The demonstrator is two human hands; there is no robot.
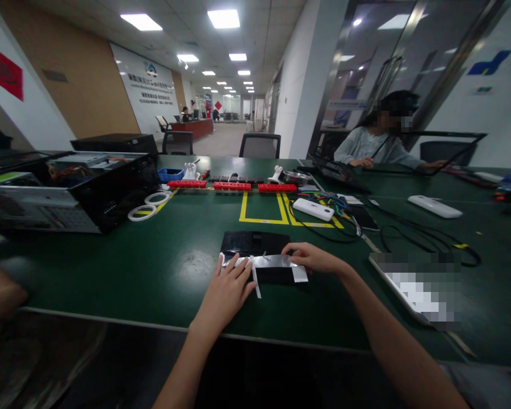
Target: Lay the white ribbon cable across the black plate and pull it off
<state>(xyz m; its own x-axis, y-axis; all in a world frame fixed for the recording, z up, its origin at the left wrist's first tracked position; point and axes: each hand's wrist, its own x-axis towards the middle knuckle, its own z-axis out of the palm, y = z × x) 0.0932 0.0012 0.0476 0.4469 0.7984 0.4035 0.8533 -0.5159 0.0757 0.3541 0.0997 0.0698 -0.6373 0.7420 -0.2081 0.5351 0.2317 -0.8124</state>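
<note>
In front of me on the green table lies a flat, glossy black piece [238, 241] with a curved far edge; its exact kind is unclear. A silver foil-like strip [272, 261] runs across it from left to right. My left hand [227, 289] rests on the strip's left end, fingers stretched out. At the right end, the bent fingers of my right hand [313, 257] close on the strip's edge, the thumb partly hidden. A narrow white strip [256, 284] hangs toward me beside my left fingers. Near my right hand, a white label [300, 275] sticks to the black piece.
An open computer case [89, 199] stands left, with white tape rings [142, 213] beside it. Red bit racks [232, 186] line the back. Right are a white device [313, 209], cables [426, 238] and a white tray-like object [396, 289]. A person [378, 142] sits across; another's arm [0, 292] shows left.
</note>
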